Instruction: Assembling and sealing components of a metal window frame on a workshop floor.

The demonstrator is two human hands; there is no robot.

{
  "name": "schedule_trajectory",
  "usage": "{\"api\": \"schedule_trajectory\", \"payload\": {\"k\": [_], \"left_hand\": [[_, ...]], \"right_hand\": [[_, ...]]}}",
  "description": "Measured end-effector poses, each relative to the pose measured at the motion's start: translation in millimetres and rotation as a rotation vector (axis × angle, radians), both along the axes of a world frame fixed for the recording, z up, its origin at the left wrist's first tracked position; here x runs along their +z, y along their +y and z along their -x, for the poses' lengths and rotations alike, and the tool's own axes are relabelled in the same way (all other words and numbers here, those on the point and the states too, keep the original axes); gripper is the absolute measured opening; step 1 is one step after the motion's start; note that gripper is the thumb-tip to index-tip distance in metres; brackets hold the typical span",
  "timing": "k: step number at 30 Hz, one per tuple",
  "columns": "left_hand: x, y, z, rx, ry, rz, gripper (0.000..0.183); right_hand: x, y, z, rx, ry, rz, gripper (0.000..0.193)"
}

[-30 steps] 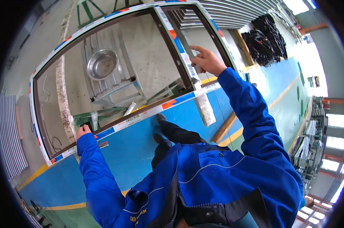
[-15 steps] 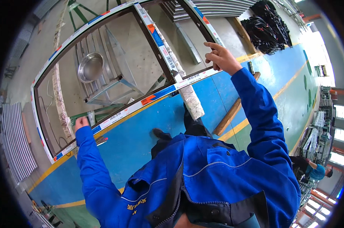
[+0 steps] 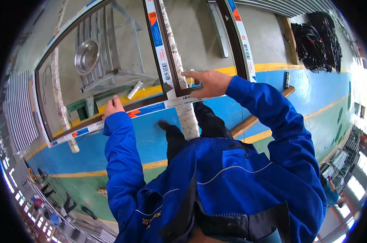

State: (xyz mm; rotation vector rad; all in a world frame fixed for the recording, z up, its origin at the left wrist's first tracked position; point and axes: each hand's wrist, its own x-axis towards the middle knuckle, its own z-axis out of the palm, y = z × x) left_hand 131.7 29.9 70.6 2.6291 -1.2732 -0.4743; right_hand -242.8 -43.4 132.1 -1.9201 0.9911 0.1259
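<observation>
A large dark-brown window frame (image 3: 130,107), its faces covered in white, blue and orange protective film, lies flat in front of me. Its crossbar (image 3: 160,52) divides it into a wide left and a narrower right opening. My left hand (image 3: 113,107) is on the near bar left of the crossbar, its fingers curled over the inner edge and partly hidden. Over the near bar, just right of the crossbar joint, is my right hand (image 3: 211,83), index finger stretched left and thumb apart. Whether it touches the bar I cannot tell.
Pale, mottled support beams (image 3: 187,121) run beneath the frame. Through the left opening show a metal bowl (image 3: 87,57) on a metal rack (image 3: 110,73) and a short silvery cylinder (image 3: 134,90). A wooden beam (image 3: 248,124) and black coiled bundles (image 3: 317,42) lie right; striped profiles (image 3: 19,111) lie left.
My right hand has come left and nearer, from the frame's right side to the crossbar joint. My left hand has moved right along the near bar. The whole view has shifted.
</observation>
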Motion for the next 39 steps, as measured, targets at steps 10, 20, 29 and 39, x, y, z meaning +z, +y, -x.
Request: {"api": "schedule_trajectory", "payload": {"k": [10, 20, 29, 39], "left_hand": [[2, -4, 13, 0.01, -0.14, -0.177, 0.051], [-6, -2, 9, 0.05, -0.147, -0.026, 0.045], [-16, 8, 1, 0.08, -0.008, 0.203, 0.036], [-21, 5, -5, 0.142, 0.118, 0.138, 0.04]], "right_hand": [[-32, 12, -1, -0.017, -0.075, -0.02, 0.089], [-44, 6, 13, 0.177, -0.064, 0.114, 0.081], [-15, -1, 59, 0.134, 0.082, 0.078, 0.078], [-31, 14, 77, 0.015, -0.068, 0.225, 0.076]]}}
